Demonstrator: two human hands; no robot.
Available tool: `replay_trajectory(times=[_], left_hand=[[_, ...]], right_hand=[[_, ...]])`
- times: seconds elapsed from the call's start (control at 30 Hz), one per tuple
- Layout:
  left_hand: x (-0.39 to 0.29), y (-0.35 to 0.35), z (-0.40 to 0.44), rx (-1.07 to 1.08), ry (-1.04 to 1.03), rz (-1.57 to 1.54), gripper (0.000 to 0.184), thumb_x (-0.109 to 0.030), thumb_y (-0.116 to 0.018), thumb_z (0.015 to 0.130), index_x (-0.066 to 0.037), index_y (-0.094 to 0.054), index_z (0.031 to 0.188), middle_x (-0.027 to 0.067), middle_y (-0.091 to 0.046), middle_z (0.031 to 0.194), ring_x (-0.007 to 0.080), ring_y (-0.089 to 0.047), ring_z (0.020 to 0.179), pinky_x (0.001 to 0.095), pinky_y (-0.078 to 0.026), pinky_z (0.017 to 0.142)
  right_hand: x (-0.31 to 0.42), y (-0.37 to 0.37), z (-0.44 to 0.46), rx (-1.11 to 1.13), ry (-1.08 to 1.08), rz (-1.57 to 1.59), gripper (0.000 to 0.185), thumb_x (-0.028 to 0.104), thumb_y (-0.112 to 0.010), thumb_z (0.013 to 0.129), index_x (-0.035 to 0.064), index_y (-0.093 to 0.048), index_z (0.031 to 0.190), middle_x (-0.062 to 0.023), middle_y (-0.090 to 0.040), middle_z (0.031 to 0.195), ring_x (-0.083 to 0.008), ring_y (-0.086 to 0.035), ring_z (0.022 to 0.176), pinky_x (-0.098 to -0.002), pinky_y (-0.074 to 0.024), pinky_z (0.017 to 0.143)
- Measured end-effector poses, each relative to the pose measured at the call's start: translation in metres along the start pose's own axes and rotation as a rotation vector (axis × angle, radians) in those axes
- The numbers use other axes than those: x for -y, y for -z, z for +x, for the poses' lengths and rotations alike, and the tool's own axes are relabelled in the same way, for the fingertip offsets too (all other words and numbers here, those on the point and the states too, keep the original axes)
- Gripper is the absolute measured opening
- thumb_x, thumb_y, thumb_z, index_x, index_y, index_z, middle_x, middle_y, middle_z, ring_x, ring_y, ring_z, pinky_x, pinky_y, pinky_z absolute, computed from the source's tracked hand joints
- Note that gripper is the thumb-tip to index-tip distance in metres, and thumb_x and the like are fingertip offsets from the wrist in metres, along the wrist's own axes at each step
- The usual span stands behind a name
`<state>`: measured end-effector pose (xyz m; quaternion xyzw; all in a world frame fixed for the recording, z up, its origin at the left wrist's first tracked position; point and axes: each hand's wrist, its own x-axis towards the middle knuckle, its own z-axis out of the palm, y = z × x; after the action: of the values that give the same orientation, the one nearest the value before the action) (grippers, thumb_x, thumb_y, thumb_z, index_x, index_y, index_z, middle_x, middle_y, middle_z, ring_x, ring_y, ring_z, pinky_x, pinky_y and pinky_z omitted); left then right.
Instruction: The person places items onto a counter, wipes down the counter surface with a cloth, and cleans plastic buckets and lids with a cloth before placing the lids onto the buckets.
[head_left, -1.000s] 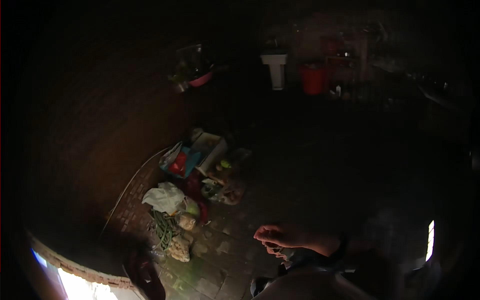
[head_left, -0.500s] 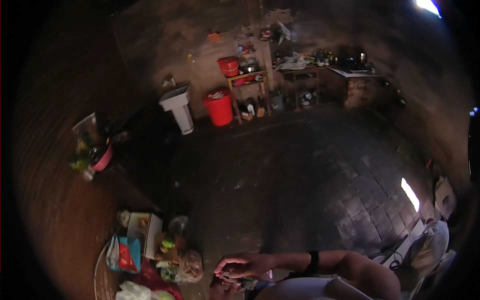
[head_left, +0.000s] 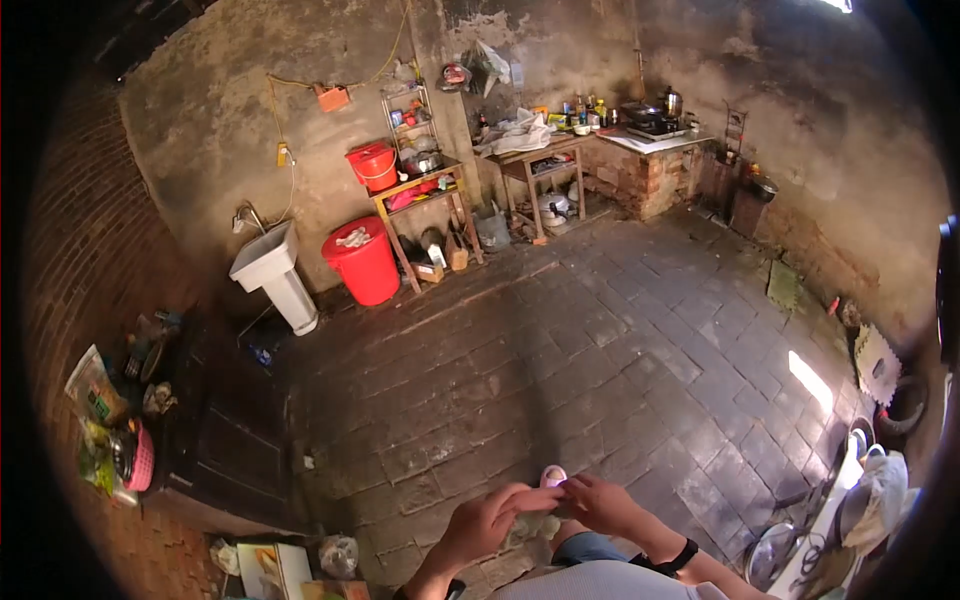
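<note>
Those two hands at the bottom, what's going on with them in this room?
The person wearing the camera has their left hand and right hand close together, low over the paved floor, fingers meeting. Whether anything small is between the fingers, I can't tell. The hands are well away from the sink and the red bin, which stand near the wall, and the stove in the far corner.

Tub (head_left: 368,265) – glossy red plastic; basin (head_left: 265,257) – smooth white; wall (head_left: 270,60) – rough, matt; stove base (head_left: 668,182) – brick
</note>
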<state>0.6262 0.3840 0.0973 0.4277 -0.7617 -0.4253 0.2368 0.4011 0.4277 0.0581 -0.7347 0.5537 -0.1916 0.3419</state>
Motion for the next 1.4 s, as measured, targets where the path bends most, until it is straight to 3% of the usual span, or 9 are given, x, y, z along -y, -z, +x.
replay_trajectory(times=[0.37, 0.43, 0.67, 0.8, 0.93, 1.03, 1.1, 1.17, 1.4], left_hand=[[0.020, 0.073, 0.265, -0.062, -0.065, 0.385, 0.022, -0.023, -0.058, 0.081, -0.010, -0.051, 0.097, 0.0152, -0.061, 0.084, 0.0352, -0.059, 0.073, 0.0415, -0.047, 0.054], [0.038, 0.078, 0.304, -0.129, -0.073, 0.247, 0.028, -0.021, -0.060, 0.080, -0.006, -0.052, 0.102, 0.0171, -0.061, 0.087, 0.0349, -0.060, 0.078, 0.0384, -0.048, 0.064], [0.092, 0.107, 0.472, 0.001, -0.245, 0.022, 0.036, -0.022, -0.057, 0.082, -0.004, -0.052, 0.113, 0.0175, -0.059, 0.101, 0.0327, -0.057, 0.093, 0.0371, -0.045, 0.081], [0.113, 0.164, 0.587, 0.041, -0.118, -0.064, 0.030, -0.022, -0.054, 0.085, -0.004, -0.054, 0.109, 0.0149, -0.062, 0.098, 0.0273, -0.061, 0.089, 0.0340, -0.047, 0.077], [0.128, 0.212, 0.697, 0.018, -0.120, 0.165, 0.026, -0.024, -0.052, 0.087, -0.006, -0.055, 0.106, 0.0140, -0.063, 0.091, 0.0281, -0.062, 0.082, 0.0346, -0.049, 0.068], [0.143, 0.230, 0.770, 0.010, -0.197, 0.179, 0.026, -0.025, -0.052, 0.087, -0.007, -0.055, 0.105, 0.0149, -0.061, 0.092, 0.0302, -0.061, 0.080, 0.0363, -0.049, 0.065], [0.158, 0.246, 0.818, 0.029, -0.187, 0.157, 0.026, -0.025, -0.053, 0.086, -0.007, -0.055, 0.105, 0.0152, -0.061, 0.093, 0.0305, -0.061, 0.080, 0.0367, -0.049, 0.065], [0.180, 0.255, 0.865, 0.024, -0.139, 0.228, 0.027, -0.026, -0.053, 0.086, -0.007, -0.055, 0.105, 0.0153, -0.061, 0.092, 0.0299, -0.061, 0.081, 0.0370, -0.049, 0.065], [0.225, 0.319, 1.001, -0.204, 0.145, 0.389, 0.025, -0.023, -0.053, 0.085, -0.006, -0.056, 0.104, 0.0153, -0.063, 0.090, 0.0294, -0.062, 0.078, 0.0365, -0.049, 0.066]], right_hand=[[-0.097, 0.103, 0.285, -0.080, -0.195, -0.206, 0.027, 0.030, -0.050, 0.085, 0.0106, -0.046, 0.104, -0.0139, -0.059, 0.092, -0.0351, -0.059, 0.071, -0.0433, -0.0495, 0.058], [-0.130, 0.089, 0.337, 0.174, -0.298, 1.108, 0.046, 0.025, -0.057, 0.082, 0.0110, -0.043, 0.123, -0.0147, -0.054, 0.114, -0.0278, -0.060, 0.090, -0.0402, -0.0506, 0.073], [-0.116, 0.191, 0.507, 0.341, 0.079, 1.856, 0.064, 0.019, -0.060, 0.080, -0.0048, -0.029, 0.130, -0.0217, -0.048, 0.119, -0.0292, -0.053, 0.102, -0.0372, -0.0487, 0.082], [-0.153, 0.282, 0.588, 0.321, -0.164, 1.890, 0.053, -0.002, -0.062, 0.071, -0.0102, -0.041, 0.119, -0.0219, -0.051, 0.114, -0.0283, -0.056, 0.095, -0.0362, -0.0496, 0.080], [-0.186, 0.339, 0.634, -0.231, 0.121, 1.094, 0.038, 0.000, -0.058, 0.071, -0.0070, -0.047, 0.106, -0.0148, -0.055, 0.099, -0.0235, -0.056, 0.086, -0.0315, -0.0487, 0.071], [-0.255, 0.367, 0.663, -0.081, -0.091, 1.818, 0.016, 0.015, -0.052, 0.074, 0.0024, -0.044, 0.080, -0.0049, -0.052, 0.080, -0.0180, -0.051, 0.068, -0.0299, -0.0408, 0.056], [-0.317, 0.363, 0.676, -0.169, -0.160, 1.530, 0.020, 0.027, -0.048, 0.077, 0.0081, -0.041, 0.078, -0.0052, -0.053, 0.079, -0.0192, -0.051, 0.067, -0.0335, -0.0394, 0.055], [-0.333, 0.373, 0.709, -0.617, -0.416, 1.717, 0.017, 0.030, -0.049, 0.079, 0.0136, -0.044, 0.082, -0.0069, -0.052, 0.076, -0.0201, -0.051, 0.069, -0.0340, -0.0400, 0.057], [-0.450, 0.441, 0.913, -0.423, -0.210, 1.444, 0.019, 0.022, -0.056, 0.075, 0.0104, -0.046, 0.086, -0.0089, -0.057, 0.084, -0.0215, -0.054, 0.080, -0.0316, -0.0438, 0.064]])
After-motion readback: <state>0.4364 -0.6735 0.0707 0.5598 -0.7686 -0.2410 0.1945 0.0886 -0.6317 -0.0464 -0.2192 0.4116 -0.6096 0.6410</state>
